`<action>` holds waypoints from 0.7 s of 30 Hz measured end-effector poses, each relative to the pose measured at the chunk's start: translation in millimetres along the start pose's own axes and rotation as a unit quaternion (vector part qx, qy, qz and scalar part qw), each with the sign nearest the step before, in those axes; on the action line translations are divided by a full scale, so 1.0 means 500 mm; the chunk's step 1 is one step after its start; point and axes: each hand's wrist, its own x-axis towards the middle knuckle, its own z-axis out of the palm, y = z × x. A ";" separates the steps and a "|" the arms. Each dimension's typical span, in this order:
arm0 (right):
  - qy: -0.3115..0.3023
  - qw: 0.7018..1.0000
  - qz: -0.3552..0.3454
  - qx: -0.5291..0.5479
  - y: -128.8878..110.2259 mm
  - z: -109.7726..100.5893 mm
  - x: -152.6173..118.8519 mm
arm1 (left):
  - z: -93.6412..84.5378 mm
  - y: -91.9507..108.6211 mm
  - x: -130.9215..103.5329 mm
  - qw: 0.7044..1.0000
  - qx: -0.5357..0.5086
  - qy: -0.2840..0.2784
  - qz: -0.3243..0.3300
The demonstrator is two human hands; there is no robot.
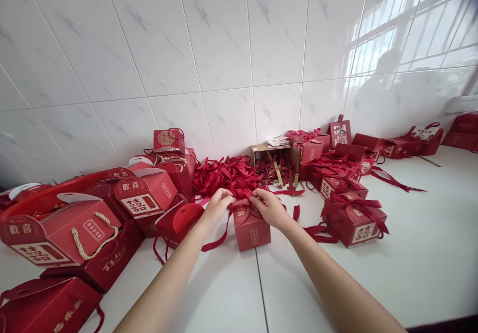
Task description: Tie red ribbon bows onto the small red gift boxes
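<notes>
A small red gift box (252,231) stands upright on the white table in front of me, its rounded flaps folded together at the top. A red ribbon (219,241) runs from its top, one tail trailing down on the left. My left hand (221,204) pinches the ribbon at the box's upper left. On the upper right, my right hand (266,203) has thumb and finger closed on the ribbon too. The fingertips partly cover where the ribbon crosses the flaps. Just behind the box lies a heap of loose red ribbons (227,173).
Red gift boxes (147,193) with cord handles crowd the left side. An open carton (257,159) of red and gold strips stands behind. Ribbon-tied boxes (353,218) sit on the right. A tiled wall (227,49) closes off the back of the white table (414,238).
</notes>
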 end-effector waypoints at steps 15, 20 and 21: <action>0.097 0.988 0.038 -0.114 -0.033 0.052 -0.015 | -0.018 0.043 -0.034 0.987 -0.090 -0.128 -0.025; 0.055 0.994 0.002 -0.090 -0.036 0.050 -0.022 | -0.002 0.110 0.012 0.987 -0.092 -0.132 0.010; 0.051 0.995 -0.001 -0.084 -0.034 0.048 -0.024 | 0.001 0.118 0.023 0.987 -0.093 -0.133 0.018</action>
